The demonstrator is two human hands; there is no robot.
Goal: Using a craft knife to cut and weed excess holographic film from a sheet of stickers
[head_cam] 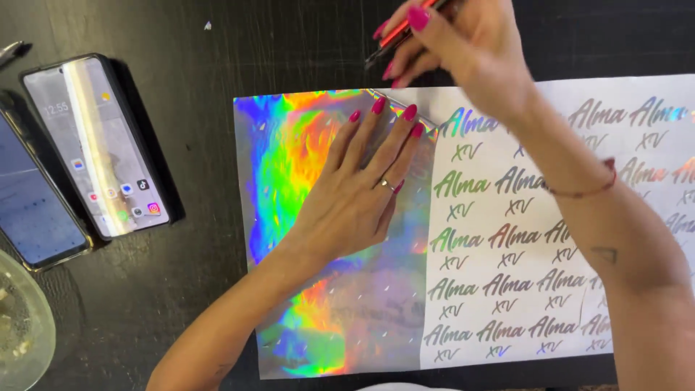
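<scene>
A sheet of holographic rainbow vinyl (297, 181) lies on a dark table, its shiny layer peeled back from the white backing (521, 289), where rows of shiny script lettering remain. My left hand (362, 192) lies flat, fingers spread, on the shiny layer beside the peel line, its fingertips at the lifted top corner (405, 108). My right hand (449, 43) hovers above the sheet's top edge, closed around a thin red-handled tool (397, 32) whose tip points left. My right forearm crosses over the white backing.
Two phones lie at the left: one with a lit screen of icons (98, 145) and another (32, 195) partly cut off by the frame. A clear glass dish (22, 326) sits at the lower left corner. A dark pen-like object (11, 51) rests at the top left.
</scene>
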